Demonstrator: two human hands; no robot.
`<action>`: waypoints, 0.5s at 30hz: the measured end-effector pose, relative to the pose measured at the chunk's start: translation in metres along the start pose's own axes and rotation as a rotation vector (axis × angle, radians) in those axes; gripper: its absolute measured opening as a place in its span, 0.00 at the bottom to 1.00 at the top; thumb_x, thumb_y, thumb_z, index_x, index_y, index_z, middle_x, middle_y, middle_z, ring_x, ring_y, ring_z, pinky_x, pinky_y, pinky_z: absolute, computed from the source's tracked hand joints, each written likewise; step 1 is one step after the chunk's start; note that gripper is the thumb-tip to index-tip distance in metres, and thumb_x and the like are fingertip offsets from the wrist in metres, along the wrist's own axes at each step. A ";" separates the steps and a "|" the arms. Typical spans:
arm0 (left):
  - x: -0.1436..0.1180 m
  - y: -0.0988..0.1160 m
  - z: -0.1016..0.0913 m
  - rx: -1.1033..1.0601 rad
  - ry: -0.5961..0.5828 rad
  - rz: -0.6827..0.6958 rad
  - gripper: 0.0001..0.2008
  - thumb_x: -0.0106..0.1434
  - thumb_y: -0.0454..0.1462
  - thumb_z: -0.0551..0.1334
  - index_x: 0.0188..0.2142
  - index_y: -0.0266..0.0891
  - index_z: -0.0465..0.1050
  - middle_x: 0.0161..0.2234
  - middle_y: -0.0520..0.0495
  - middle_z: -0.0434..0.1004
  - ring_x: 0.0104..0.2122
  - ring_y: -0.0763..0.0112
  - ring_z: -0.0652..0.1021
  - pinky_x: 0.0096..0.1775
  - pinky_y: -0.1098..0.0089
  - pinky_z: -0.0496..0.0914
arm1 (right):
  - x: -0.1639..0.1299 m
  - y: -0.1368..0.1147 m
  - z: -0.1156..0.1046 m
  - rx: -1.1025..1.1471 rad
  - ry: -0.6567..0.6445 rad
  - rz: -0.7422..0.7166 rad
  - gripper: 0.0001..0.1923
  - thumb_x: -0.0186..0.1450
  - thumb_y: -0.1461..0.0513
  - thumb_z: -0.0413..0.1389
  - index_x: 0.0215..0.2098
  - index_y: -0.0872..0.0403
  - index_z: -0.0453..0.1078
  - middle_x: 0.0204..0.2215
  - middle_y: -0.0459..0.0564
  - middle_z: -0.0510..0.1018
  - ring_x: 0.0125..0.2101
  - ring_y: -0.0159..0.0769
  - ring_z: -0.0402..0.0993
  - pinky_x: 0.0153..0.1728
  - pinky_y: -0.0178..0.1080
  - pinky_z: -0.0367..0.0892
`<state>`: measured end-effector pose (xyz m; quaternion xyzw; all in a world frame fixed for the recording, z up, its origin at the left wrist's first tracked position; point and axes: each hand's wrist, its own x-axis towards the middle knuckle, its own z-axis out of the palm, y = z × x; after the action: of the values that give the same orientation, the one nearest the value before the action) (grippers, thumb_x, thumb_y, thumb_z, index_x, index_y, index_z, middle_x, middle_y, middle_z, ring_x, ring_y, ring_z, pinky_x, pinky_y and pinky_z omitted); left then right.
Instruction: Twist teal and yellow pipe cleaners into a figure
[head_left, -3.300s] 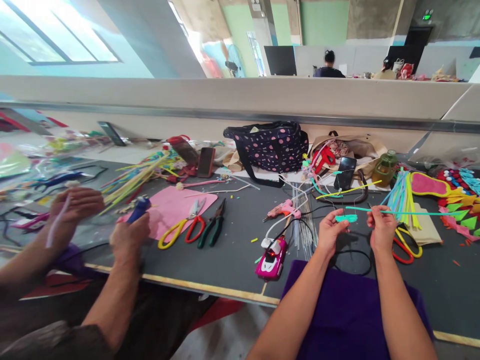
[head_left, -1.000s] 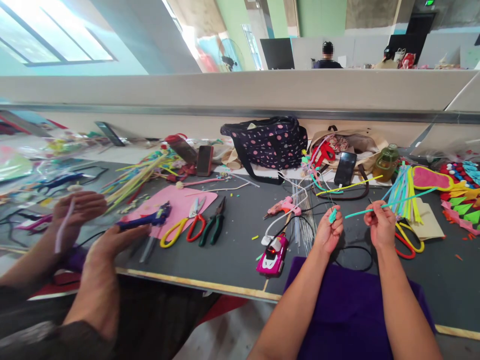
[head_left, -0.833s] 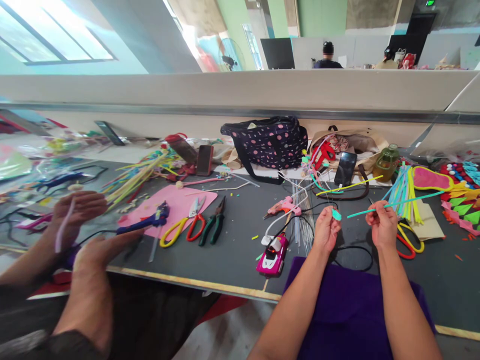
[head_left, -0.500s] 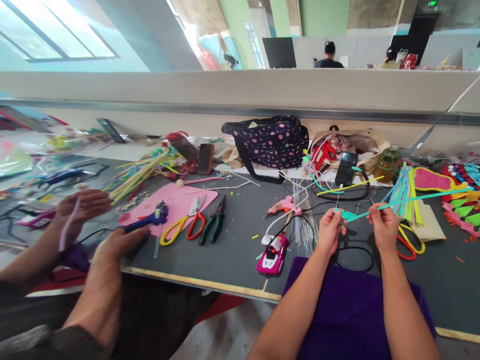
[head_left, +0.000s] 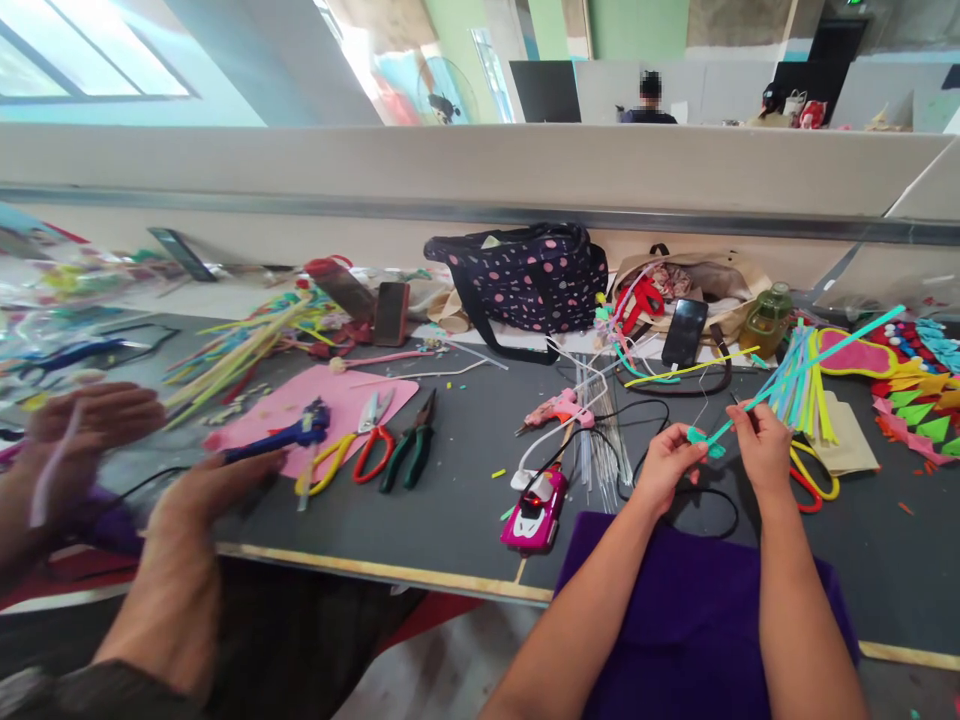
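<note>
Bare forearms, no sleeves, no rings or watch visible; purple cloth [head_left: 697,620] over lap.

Co-worker's left hand [head_left: 75,430] blurred; white strip in it indistinct. Teal strip's [head_left: 810,365] near end hidden between the person's fingertips. Felt shapes [head_left: 926,415] cut by right edge. Distant seated person [head_left: 649,100] too small to read.

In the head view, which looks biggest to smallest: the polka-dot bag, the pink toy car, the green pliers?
1. polka-dot bag, clearly largest.
2. and 3. green pliers and pink toy car look alike; the car lies nearer the camera, so no ranking.
</note>
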<state>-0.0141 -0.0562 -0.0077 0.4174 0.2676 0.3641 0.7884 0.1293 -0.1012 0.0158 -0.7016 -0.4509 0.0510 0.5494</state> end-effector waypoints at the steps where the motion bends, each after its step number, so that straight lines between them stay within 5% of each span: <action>1: 0.000 0.000 0.000 0.016 -0.001 -0.005 0.19 0.46 0.42 0.72 0.33 0.34 0.70 0.23 0.51 0.72 0.21 0.76 0.71 0.18 0.79 0.63 | 0.000 -0.001 0.000 -0.007 -0.001 0.002 0.19 0.62 0.46 0.54 0.31 0.53 0.71 0.21 0.46 0.75 0.23 0.35 0.71 0.28 0.37 0.63; 15: -0.002 -0.003 0.007 0.046 0.025 -0.012 0.16 0.46 0.39 0.71 0.29 0.34 0.67 0.22 0.50 0.73 0.21 0.74 0.73 0.19 0.76 0.67 | 0.002 -0.002 0.007 0.169 0.082 0.144 0.19 0.57 0.50 0.62 0.38 0.52 0.62 0.18 0.39 0.71 0.18 0.30 0.66 0.22 0.33 0.59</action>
<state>-0.0095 -0.0618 -0.0065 0.4292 0.2881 0.3581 0.7775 0.1256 -0.0947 0.0151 -0.6849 -0.3705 0.0993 0.6195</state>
